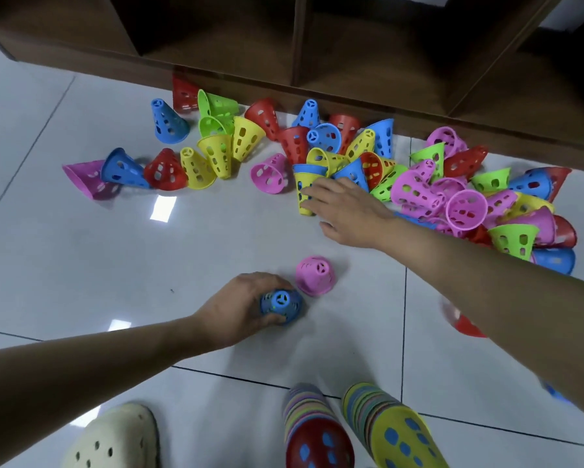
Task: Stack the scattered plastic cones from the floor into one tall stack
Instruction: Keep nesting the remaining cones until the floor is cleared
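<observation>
Several perforated plastic cones in red, blue, green, yellow and pink lie scattered on the white tiled floor (81, 258). My left hand (240, 309) grips a small blue cone stack (281, 305) standing upright on the floor. A pink cone (315, 275) stands just to its right. My right hand (344, 211) reaches into the pile with straight fingers that touch an upside-down yellow cone with blue cones nested in it (304, 187). Two tall multicoloured stacks stand at the bottom, one topped red (317, 440), one topped yellow (405, 440).
A dark wooden shelf unit (351, 72) runs along the back, with cones piled against its base. A cream clog (115, 437) sits at the bottom left. A red cone (466, 324) lies partly hidden under my right forearm.
</observation>
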Demonstrator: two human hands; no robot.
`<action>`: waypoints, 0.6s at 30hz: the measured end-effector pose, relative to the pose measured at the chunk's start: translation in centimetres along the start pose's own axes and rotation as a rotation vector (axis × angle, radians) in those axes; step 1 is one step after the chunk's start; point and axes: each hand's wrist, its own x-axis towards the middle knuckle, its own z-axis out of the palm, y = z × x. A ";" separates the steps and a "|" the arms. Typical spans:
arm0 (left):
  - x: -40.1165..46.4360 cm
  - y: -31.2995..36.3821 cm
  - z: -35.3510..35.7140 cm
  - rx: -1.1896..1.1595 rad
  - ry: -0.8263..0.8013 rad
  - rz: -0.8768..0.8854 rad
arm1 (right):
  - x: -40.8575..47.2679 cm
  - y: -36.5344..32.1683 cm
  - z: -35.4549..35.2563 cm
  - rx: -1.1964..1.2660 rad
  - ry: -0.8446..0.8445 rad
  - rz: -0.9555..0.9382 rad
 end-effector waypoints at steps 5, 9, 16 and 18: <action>1.2 -2.2 -2.4 0.110 0.028 -0.025 | 1.9 0.1 0.6 -0.296 -0.087 0.007; 1.3 -4.2 -7.0 0.239 0.042 -0.119 | 2.8 -0.4 0.6 -0.395 -0.090 0.013; -0.5 -11.0 -16.1 0.420 0.522 -0.471 | 3.9 0.6 0.3 -0.366 -0.044 0.059; -1.2 -13.1 -18.1 0.515 0.507 -0.592 | 4.2 0.5 0.2 -0.357 -0.049 0.094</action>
